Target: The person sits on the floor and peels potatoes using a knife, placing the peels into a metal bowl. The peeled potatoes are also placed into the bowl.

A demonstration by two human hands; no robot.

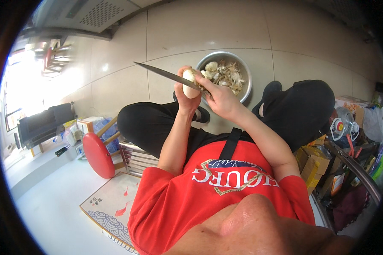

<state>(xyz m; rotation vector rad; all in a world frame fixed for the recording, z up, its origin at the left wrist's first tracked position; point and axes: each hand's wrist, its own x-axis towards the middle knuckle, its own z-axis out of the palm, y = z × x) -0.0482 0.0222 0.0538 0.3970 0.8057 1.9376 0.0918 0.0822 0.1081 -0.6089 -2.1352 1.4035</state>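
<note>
My left hand [189, 101] is wrapped around a pale, peeled-looking vegetable [191, 91], perhaps an onion or a large garlic bulb. Across its near face lies the dark blade of a long kitchen knife [162, 74], its tip pointing out to the left. My right hand [224, 99] grips the knife at its right end, the handle mostly hidden, with the thumb against the vegetable. Just beyond both hands a round metal basin [249, 83] stands on the floor. It holds whole garlic bulbs [212, 66] and many dry papery skins [231, 72].
Tiled floor [178, 35] spreads ahead. At the left are a red round stool [97, 156] and a patterned mat [110, 199]. On the right stand a clear plastic jug [344, 122], cardboard boxes [312, 164] and a curved metal rail [354, 169]. A grey perforated appliance [95, 14] is at the upper left.
</note>
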